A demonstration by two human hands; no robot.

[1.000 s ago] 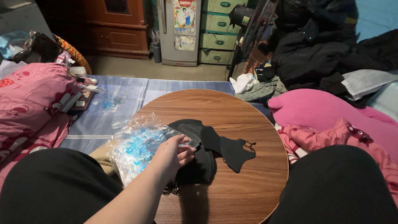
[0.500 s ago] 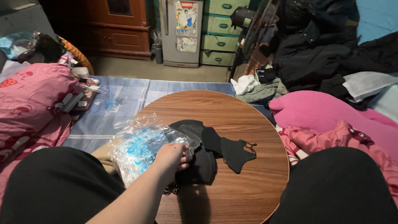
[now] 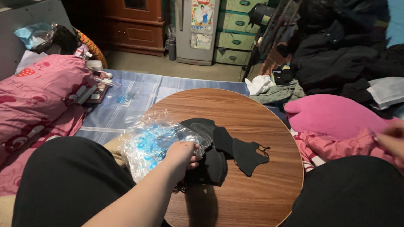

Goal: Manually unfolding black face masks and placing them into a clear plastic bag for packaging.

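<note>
A stack of black face masks (image 3: pixel 210 162) lies on the round wooden table (image 3: pixel 252 197), partly inside a clear plastic bag with blue print (image 3: pixel 147 145). One more black mask (image 3: pixel 248 155) lies flat just to the right of the stack. My left hand (image 3: pixel 182 153) reaches in from the lower left, its fingers curled over the stack at the bag's mouth. My right hand (image 3: pixel 391 141) shows only as a blur at the right edge, above pink cloth (image 3: pixel 336 141); its fingers are too blurred to read.
My legs in black trousers (image 3: pixel 63 185) flank the table. A pink patterned blanket (image 3: pixel 38 96) lies left, a pink cushion (image 3: pixel 332 115) and dark clothes (image 3: pixel 336 59) right. A blue mat (image 3: pixel 126 105), a small fridge (image 3: pixel 195 29) and green drawers (image 3: pixel 233 38) lie beyond.
My left hand stays on the masks, hardly moved. My right hand has come into view at the right edge.
</note>
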